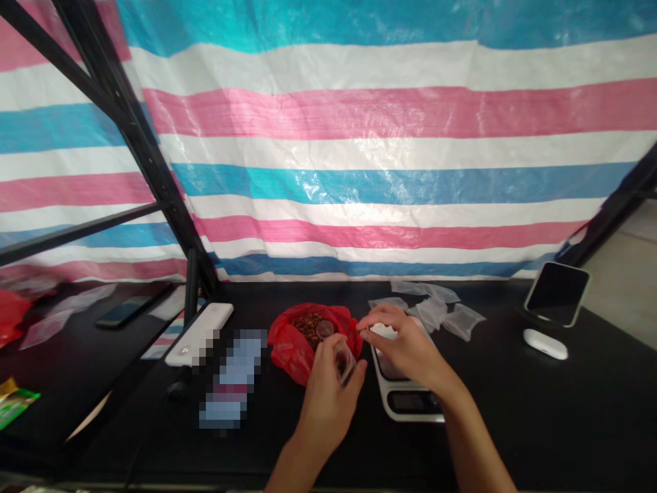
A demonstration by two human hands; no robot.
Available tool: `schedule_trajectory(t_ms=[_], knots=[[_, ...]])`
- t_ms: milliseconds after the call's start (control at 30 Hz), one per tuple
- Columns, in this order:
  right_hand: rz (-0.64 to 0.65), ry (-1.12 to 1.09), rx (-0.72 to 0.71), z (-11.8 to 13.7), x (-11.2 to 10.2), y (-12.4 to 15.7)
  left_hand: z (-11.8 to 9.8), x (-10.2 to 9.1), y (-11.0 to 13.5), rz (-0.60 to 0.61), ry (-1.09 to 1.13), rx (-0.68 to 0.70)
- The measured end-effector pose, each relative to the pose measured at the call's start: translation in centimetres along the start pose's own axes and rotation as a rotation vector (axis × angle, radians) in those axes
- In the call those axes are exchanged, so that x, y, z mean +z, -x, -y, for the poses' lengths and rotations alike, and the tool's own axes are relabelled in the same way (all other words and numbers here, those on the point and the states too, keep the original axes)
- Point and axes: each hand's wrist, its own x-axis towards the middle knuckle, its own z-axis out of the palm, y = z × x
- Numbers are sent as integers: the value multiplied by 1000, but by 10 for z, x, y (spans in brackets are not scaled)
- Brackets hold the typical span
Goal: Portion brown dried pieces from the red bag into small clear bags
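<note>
My left hand (pixel 332 390) is closed around a small clear plastic bag (pixel 345 361) with something dark inside. Just behind it sits a red plastic bag (pixel 287 349), opened wide and holding many small brown pieces (pixel 306 329). A small clear round cup (pixel 325 330) rests on those pieces. My right hand (pixel 397 337) hovers over the white kitchen scale (pixel 386 400), thumb and fingertips pinched together near the red bag's right rim. Whatever the pinch holds, if anything, I cannot make out. Part of the scale's platform is hidden under this hand.
Several clear small bags (pixel 434 311) lie behind the scale. On the right are a tablet-like device (pixel 558 294) on a stand and a white case (pixel 545 344). To the left lie a white power bank (pixel 205 332), a blurred-out phone (pixel 233 380) and a dark phone (pixel 123 311).
</note>
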Motion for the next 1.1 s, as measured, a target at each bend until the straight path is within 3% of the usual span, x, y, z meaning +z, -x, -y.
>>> schedule_trajectory(t_ms=[133, 233, 367, 500, 700, 767, 900, 1100], knots=[[189, -107, -64, 29, 5, 3, 4, -4, 2, 33, 22, 5], [251, -79, -81, 35, 9, 4, 7, -6, 2, 60, 42, 37], [213, -114, -90, 28, 10, 3, 6, -4, 2, 96, 113, 31], [184, -195, -55, 21, 11, 4, -6, -4, 4, 144, 342, -18], [215, -333, -16, 28, 15, 3, -23, -20, 5, 182, 530, -108], [166, -430, -1, 27, 17, 2, -23, -26, 1, 192, 550, -131], [27, -567, 19, 19, 21, 1, -19, -30, -12, 57, 571, -157], [32, -603, 34, 18, 32, -1, -17, -21, -23, -113, 614, -153]])
